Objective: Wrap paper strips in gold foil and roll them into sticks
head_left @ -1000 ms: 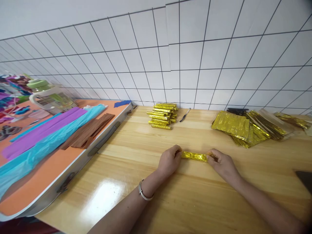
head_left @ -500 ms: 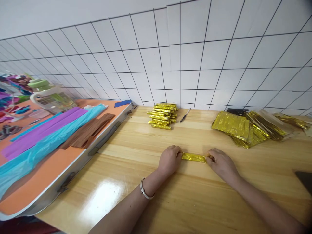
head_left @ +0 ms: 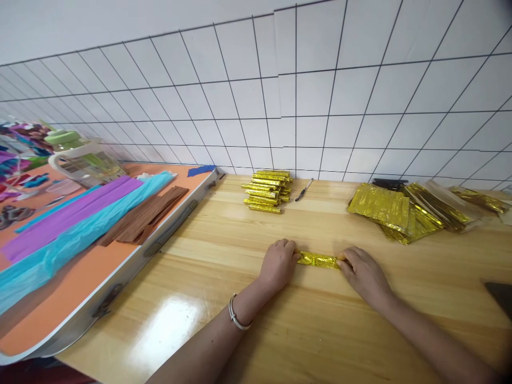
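"What's at the far left?"

"An orange tray (head_left: 80,280), with purple paper (head_left: 76,216), blue paper (head_left: 92,226) and brown paper (head_left: 146,216) lying across it."

"Then?"

"Gold rolls (head_left: 267,191), stacked near the wall (head_left: 240,96). Nearer us, the left hand (head_left: 279,262) pinches one end of a gold strip (head_left: 319,260). A pen (head_left: 304,190) lies just right of the rolls."

"And the strip?"

"Stretched between both hands, low over the table (head_left: 320,314); I can't tell whether it touches. The right hand (head_left: 365,272) has the other end between thumb and fingers."

"Past that?"

"Gold sheets (head_left: 380,205), overlapping in a spread."
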Demonstrator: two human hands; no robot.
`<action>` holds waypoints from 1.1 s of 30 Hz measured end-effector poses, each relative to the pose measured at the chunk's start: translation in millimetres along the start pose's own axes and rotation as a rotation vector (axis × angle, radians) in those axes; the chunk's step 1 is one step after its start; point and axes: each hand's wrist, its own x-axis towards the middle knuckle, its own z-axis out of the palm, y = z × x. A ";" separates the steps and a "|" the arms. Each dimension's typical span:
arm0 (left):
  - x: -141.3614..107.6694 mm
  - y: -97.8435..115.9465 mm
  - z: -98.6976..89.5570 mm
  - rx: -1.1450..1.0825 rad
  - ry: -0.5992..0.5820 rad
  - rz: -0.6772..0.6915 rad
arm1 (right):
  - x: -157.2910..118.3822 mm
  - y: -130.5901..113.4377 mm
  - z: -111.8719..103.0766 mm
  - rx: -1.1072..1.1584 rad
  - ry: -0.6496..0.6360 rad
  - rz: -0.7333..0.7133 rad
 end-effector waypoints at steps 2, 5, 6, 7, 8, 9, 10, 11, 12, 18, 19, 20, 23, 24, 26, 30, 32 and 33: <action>0.0 -0.9 1.6 0.007 -0.001 0.008 | 0.3 0.9 -0.5 0.004 -0.007 -0.008; -0.8 -1.4 2.6 0.012 0.010 0.018 | 1.1 2.0 0.0 0.007 -0.003 -0.023; -0.8 -1.4 2.5 0.013 0.011 0.020 | 1.3 2.3 0.3 0.003 -0.002 -0.026; -0.5 -1.3 2.2 0.013 0.007 0.024 | 1.6 2.5 0.5 -0.002 -0.003 -0.029; 0.1 -1.3 1.9 0.015 -0.001 0.027 | 1.9 2.7 0.4 -0.008 -0.007 -0.030; 1.1 -1.4 1.6 0.019 -0.010 0.027 | 2.2 2.7 0.1 -0.014 -0.012 -0.030; 2.4 -1.5 1.3 0.024 -0.020 0.028 | 2.6 2.6 -0.5 -0.020 -0.019 -0.028; 3.9 -1.8 1.0 0.032 -0.029 0.028 | 3.1 2.3 -1.4 -0.026 -0.029 -0.022; 5.3 -2.1 0.7 0.042 -0.039 0.030 | 3.7 1.9 -2.5 -0.031 -0.041 -0.016; 9.5 -3.4 -3.3 0.042 -0.071 0.013 | 6.5 -0.5 -6.7 -0.042 -0.099 0.004; 9.3 -3.1 -4.2 0.038 -0.071 -0.002 | 6.3 -0.6 -6.4 -0.042 -0.093 0.005; 9.0 -2.7 -5.1 0.036 -0.075 -0.015 | 6.1 -0.5 -6.0 -0.042 -0.084 0.006; 7.9 -0.9 -7.4 0.037 -0.102 -0.032 | 5.9 0.4 -4.9 -0.036 -0.070 0.010; 7.5 -0.3 -7.9 0.037 -0.107 -0.034 | 6.3 0.8 -4.9 -0.032 -0.072 0.020; 7.2 0.4 -8.4 0.034 -0.099 -0.033 | 7.8 1.8 -5.6 -0.025 -0.077 0.044; 7.0 0.5 -7.8 0.000 -0.075 -0.012 | 9.9 3.1 -7.7 -0.001 -0.078 0.045; 6.4 0.2 -7.0 -0.019 -0.064 0.005 | 8.7 4.1 -7.0 0.020 -0.061 0.028; 5.6 0.0 -6.5 -0.030 -0.051 0.017 | 7.5 4.9 -5.9 0.033 -0.047 0.020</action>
